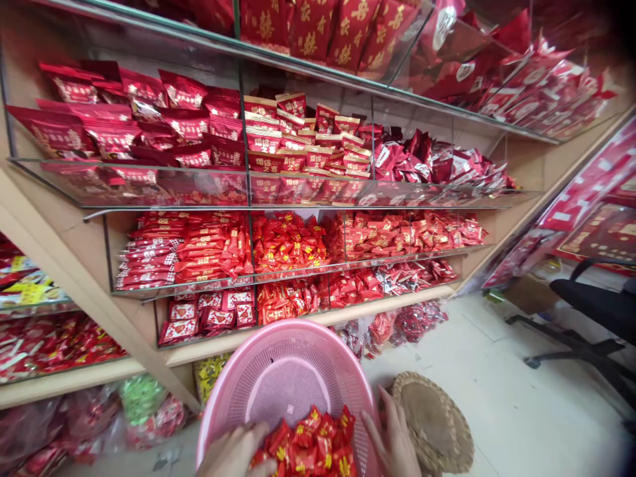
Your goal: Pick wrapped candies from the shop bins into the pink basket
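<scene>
A round pink plastic basket (285,371) sits low in the head view, in front of glass shelves. A heap of small red and gold wrapped candies (311,447) lies in its near side. My left hand (236,450) rests on the candies at the left, fingers bent into the pile. My right hand (395,440) lies against the basket's right rim, fingers stretched flat beside the candies. Whether the left hand holds any candy is hidden by the frame's edge.
Glass shelves (278,199) in a wooden frame hold several compartments of red candy packets. A woven straw mat (432,421) lies on the pale floor right of the basket. A black office chair (591,311) stands at the right. Bags of sweets sit under the shelves.
</scene>
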`<state>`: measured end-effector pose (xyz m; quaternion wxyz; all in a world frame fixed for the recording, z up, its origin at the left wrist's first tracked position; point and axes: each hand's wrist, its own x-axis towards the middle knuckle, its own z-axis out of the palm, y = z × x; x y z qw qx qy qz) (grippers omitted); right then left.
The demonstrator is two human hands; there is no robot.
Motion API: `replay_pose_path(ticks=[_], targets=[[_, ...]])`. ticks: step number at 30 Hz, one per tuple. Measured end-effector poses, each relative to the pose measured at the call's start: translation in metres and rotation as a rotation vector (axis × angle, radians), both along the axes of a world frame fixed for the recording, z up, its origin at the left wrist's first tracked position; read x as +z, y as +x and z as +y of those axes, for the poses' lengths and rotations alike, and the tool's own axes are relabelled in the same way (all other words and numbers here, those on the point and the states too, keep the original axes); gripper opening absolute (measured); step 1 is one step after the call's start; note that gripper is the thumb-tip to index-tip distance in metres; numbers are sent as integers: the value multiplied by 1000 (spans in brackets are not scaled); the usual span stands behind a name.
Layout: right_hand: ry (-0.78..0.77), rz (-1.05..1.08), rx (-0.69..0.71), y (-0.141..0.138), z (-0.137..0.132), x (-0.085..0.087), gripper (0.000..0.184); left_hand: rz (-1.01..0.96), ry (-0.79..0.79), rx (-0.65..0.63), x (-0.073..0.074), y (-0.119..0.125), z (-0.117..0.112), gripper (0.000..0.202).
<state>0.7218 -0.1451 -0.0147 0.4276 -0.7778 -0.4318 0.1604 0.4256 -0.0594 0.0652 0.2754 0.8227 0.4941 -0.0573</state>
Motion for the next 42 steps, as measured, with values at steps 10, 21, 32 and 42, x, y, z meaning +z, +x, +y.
replay_pose_path(ticks=[10,21,32,42], targets=[[-21,380,294,7,31,-3,60,-118,453,359,-2,-19,74,45],[-50,343,787,23,112,25,57,-20,241,398,2,-27,77,38],[-108,22,671,19,140,56,46,51,581,313,0,27,108,37],[83,-162,633,-79,267,114,31,16,604,286,-8,38,114,37]])
